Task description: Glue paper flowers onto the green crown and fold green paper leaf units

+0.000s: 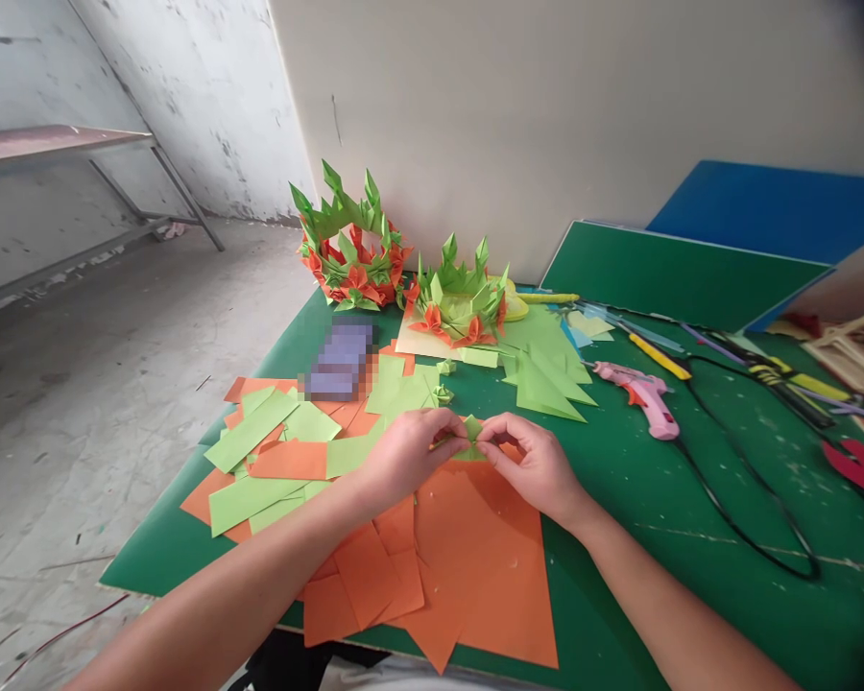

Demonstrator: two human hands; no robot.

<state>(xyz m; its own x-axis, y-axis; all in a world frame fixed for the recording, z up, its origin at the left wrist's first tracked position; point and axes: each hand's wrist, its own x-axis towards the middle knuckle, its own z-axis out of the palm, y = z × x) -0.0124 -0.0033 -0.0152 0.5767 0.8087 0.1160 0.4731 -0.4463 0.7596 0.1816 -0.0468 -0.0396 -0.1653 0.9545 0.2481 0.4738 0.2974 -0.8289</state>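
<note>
Between my two hands is a small folded piece of light green paper. My left hand pinches its left side, and my right hand pinches the right side. Both hands are above a large orange paper sheet. Just beyond my left hand lie small green folded paper pieces. Loose green paper strips and orange rectangles spread out to the left and in front. Fingers cover part of the held piece, so its exact fold is hard to make out.
Two green and orange folded-paper crowns stand at the back of the green table. A pink glue gun with a black cord lies right, near a yellow-handled tool. A blurred purple object sits left.
</note>
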